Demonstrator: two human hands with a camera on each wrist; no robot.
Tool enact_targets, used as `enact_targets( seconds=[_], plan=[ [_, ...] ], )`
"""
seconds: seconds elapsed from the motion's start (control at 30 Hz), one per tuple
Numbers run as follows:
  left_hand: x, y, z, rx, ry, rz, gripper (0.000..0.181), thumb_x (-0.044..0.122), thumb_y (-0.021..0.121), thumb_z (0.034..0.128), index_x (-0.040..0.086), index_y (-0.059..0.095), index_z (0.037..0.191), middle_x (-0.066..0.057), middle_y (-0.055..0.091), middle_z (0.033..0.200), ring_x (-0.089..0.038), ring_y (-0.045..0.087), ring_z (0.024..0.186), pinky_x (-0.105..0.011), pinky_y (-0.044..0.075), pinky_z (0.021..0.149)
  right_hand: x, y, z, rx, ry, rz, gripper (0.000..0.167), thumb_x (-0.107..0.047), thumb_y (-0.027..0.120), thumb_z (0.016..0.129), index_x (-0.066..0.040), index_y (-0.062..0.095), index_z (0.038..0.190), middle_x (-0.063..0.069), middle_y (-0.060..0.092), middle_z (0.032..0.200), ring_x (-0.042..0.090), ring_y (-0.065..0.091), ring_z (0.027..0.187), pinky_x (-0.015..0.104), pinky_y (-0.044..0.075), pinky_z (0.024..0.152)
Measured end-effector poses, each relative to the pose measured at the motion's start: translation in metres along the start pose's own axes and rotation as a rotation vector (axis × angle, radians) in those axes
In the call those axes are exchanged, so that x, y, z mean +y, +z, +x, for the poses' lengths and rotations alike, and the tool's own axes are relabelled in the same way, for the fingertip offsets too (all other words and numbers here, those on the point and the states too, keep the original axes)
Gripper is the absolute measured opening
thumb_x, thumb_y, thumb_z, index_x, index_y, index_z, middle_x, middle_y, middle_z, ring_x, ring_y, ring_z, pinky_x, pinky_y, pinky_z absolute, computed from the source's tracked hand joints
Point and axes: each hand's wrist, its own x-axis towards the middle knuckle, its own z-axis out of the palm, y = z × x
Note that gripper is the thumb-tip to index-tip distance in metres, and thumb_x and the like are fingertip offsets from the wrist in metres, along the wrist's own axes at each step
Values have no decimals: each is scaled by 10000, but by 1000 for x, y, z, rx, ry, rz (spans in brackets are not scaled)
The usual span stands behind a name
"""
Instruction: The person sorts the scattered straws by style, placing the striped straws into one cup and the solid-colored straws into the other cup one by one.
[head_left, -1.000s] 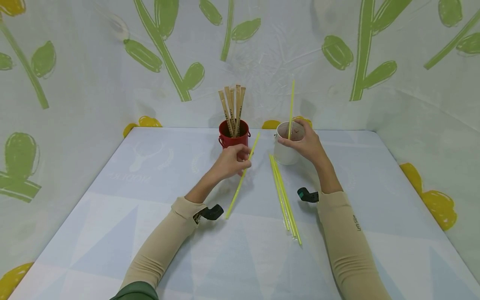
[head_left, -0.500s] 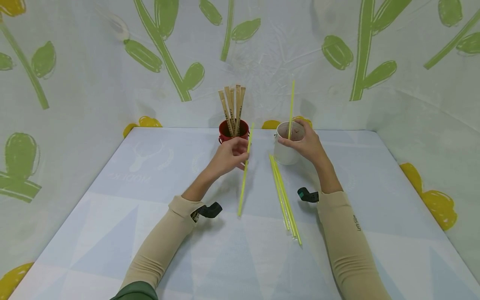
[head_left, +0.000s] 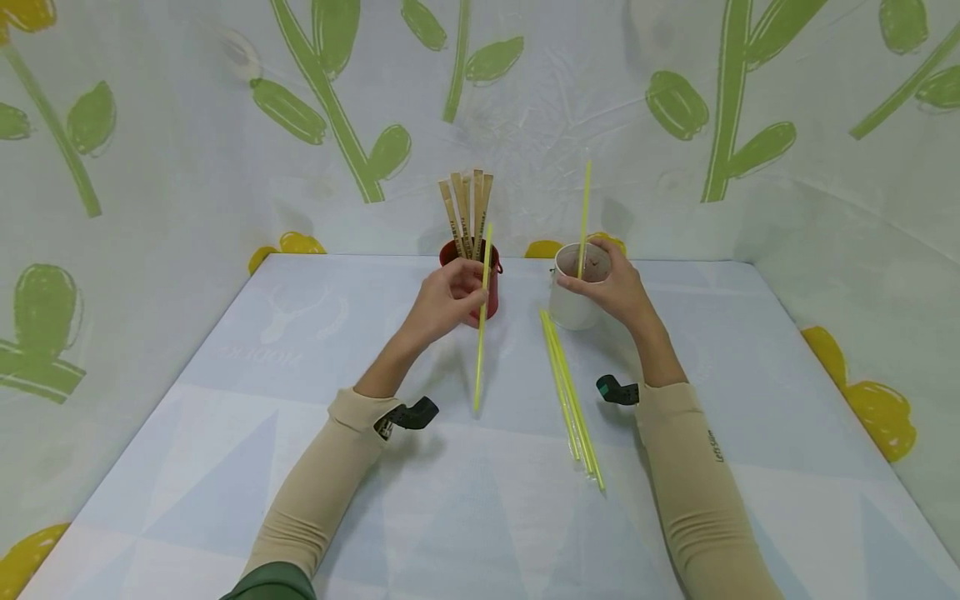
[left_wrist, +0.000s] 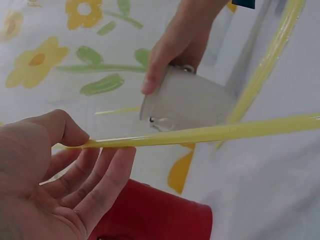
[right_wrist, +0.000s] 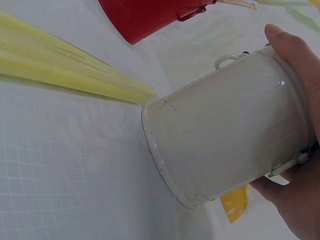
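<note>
My left hand (head_left: 447,302) pinches a yellow straw (head_left: 481,358) between thumb and fingers, the straw nearly upright in front of the red bucket (head_left: 492,292). In the left wrist view the thumb and fingertips press on that straw (left_wrist: 210,134). My right hand (head_left: 617,287) grips the rim of the white bucket (head_left: 572,308), thumb at the near side. One yellow straw (head_left: 585,208) stands inside the white bucket. The right wrist view shows the white bucket (right_wrist: 225,130) upright on the table, with the right hand (right_wrist: 300,200) around its rim.
Several yellow straws (head_left: 566,383) lie on the table just in front of the white bucket. Several paper-wrapped sticks (head_left: 477,208) stand in the red bucket. A patterned sheet (head_left: 570,100) rises behind the table's back edge.
My left hand has moved slightly away from me and to the left with its straw, which has turned from slanted to nearly upright. The right hand stays on the white bucket.
</note>
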Motion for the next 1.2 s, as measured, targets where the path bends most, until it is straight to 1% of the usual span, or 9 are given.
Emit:
enact_targets(
  seconds=[0.1,0.23,0.33,0.47,0.63,0.87,1.03,1.1,1.2],
  plan=[
    [2,-1,-1,15,12,-5,354,82,628,916,34,559,1260,-141,638,957,-217,675,711,-361,610,602,1,1,1,7,-11,-6,986,-568,799,728,-189,308,1495,127,363,1540,377,406,1341,615,405,1059],
    [6,-1,-2,34,23,-24,356,81,634,920,36,559,1265,-157,644,973,-225,678,734,-464,607,638,1,1,1,12,-19,-9,986,-563,803,726,-185,314,1494,129,366,1540,377,407,1341,616,401,1062],
    [9,-1,-2,55,37,-22,341,88,645,922,44,569,1251,-158,650,985,-227,683,765,-431,611,633,2,1,1,9,-17,-6,987,-563,804,725,-189,312,1495,132,363,1541,378,402,1346,618,394,1067],
    [14,-2,-3,92,57,-13,318,100,660,921,48,586,1227,-156,660,1004,-237,691,800,-317,606,606,3,1,2,6,-16,-2,988,-567,802,725,-187,313,1495,131,356,1547,382,390,1359,625,382,1075],
    [17,-3,-4,123,76,-31,299,109,667,921,44,597,1205,-163,667,1011,-253,697,800,-325,610,618,3,1,2,6,-21,-3,989,-562,800,729,-176,311,1497,130,352,1550,387,383,1367,627,379,1075],
    [19,-5,-2,128,100,-65,296,112,656,931,-5,613,1199,-180,665,1006,-232,691,730,-331,610,618,4,1,2,10,-32,5,971,-545,802,737,-174,316,1492,115,359,1543,379,403,1345,617,396,1063],
    [23,-5,-1,125,95,-77,314,85,643,934,-42,605,1219,-213,660,1030,-317,688,769,-358,614,641,3,0,2,13,-34,8,967,-548,802,735,-171,321,1485,127,380,1520,374,427,1309,606,427,1037],
    [28,-4,-2,121,92,-70,313,66,636,934,-56,600,1220,-232,654,1035,-367,683,788,-381,615,652,2,0,2,12,-24,5,977,-561,800,730,-177,318,1487,133,383,1518,374,428,1306,606,430,1034],
    [41,-3,-7,113,95,-59,308,47,628,935,-76,592,1215,-249,649,1037,-409,675,809,-405,614,664,1,1,2,12,-13,1,991,-571,799,723,-180,311,1492,131,378,1524,373,425,1310,607,426,1040]
  ],
)
